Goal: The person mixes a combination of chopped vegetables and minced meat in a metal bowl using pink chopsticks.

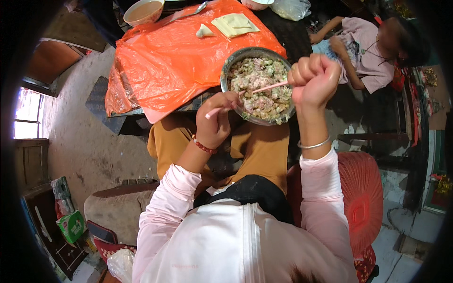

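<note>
A metal bowl holds a chopped filling, pale pink mixed with green. My right hand is closed around a pink chopstick whose tip is in the filling. At the bowl's near left rim, my left hand grips another pink chopstick; its far end reaches the filling. Beyond the bowl, a stack of square dough wrappers lies on an orange plastic sheet. Left of the stack sits a small folded wrapper.
The sheet covers a pink board. At the far edge are a bowl of brownish liquid, a metal spoon and a clear plastic bag. A person sits at the right. A red-covered seat stands by my right side.
</note>
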### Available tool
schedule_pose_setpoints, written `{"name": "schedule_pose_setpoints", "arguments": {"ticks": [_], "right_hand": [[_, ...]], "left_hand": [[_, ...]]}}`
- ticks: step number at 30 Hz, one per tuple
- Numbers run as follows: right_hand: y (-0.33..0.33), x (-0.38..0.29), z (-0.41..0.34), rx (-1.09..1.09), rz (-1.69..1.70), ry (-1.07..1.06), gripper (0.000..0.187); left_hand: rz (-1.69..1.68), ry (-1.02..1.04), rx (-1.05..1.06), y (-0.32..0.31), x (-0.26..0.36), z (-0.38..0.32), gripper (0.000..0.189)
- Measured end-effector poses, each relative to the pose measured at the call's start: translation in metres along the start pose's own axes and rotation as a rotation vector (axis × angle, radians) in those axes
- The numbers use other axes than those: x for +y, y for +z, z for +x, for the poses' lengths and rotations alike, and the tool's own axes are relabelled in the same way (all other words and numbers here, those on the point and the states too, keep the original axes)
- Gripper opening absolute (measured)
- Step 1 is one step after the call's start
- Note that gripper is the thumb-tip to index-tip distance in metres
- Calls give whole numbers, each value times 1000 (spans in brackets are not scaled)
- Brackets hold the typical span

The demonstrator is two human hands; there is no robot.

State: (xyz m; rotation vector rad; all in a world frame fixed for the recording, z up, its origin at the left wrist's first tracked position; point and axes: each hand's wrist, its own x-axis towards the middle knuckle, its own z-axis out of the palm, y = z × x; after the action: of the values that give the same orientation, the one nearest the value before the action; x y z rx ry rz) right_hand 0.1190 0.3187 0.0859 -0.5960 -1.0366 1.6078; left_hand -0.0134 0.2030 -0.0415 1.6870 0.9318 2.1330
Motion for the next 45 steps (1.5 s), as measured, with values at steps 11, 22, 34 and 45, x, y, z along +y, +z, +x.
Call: {"name": "schedule_pose_setpoints", "arguments": {"ticks": [11,22,34,45], "right_hand": [[15,-57,-26,-399,107,-228,35],[17,-17,-36,-329,19,-177,33],[12,7,-30,-236,-20,-170,33],[21,14,-16,-117,15,-169,32]], "left_hand": [[-1,-57,43,2,0,-4,6],[2,-22,18,0,-1,-1,10],[10,21,-7,1,-3,0,3],[-32,-11,49,3,1,-3,19]]}}
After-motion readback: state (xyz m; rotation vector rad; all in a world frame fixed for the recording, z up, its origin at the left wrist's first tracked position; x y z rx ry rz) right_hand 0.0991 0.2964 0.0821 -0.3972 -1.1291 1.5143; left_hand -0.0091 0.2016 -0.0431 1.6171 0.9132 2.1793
